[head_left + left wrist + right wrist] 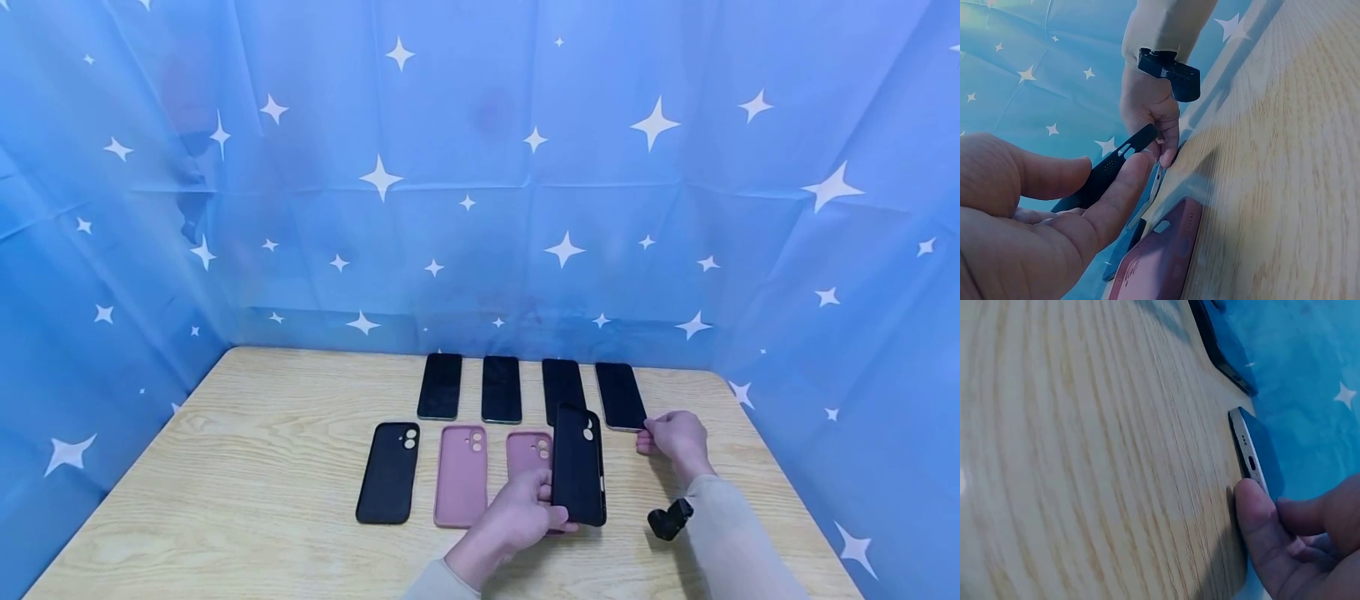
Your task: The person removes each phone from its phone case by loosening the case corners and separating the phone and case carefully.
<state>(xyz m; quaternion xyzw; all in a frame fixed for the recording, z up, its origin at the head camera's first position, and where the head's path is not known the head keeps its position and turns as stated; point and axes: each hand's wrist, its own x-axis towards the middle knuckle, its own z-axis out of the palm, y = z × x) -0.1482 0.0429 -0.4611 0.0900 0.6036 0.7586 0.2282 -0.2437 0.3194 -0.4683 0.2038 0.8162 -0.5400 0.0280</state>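
Observation:
My left hand (525, 510) holds a black phone case (579, 467) tilted up above the table. In the left wrist view, the thumb and fingers grip this case (1107, 175) near its end with the port cutout. Farther right, my right hand (681, 440) pinches the near right corner of the rightmost phone (621, 393), whose screen is dark. The right wrist view shows the thumb and a finger at the phone's silver end (1245, 447), beside its charging port. Whether that corner is raised, I cannot tell. A pink case (527, 450) lies partly hidden behind my left hand and the black case.
Three more dark-screened phones (501, 389) lie in the back row. In front are another black case (387, 473) and a pink case (461, 479), on the wooden table (247, 467). A blue star-patterned curtain (465, 225) closes off the back and sides.

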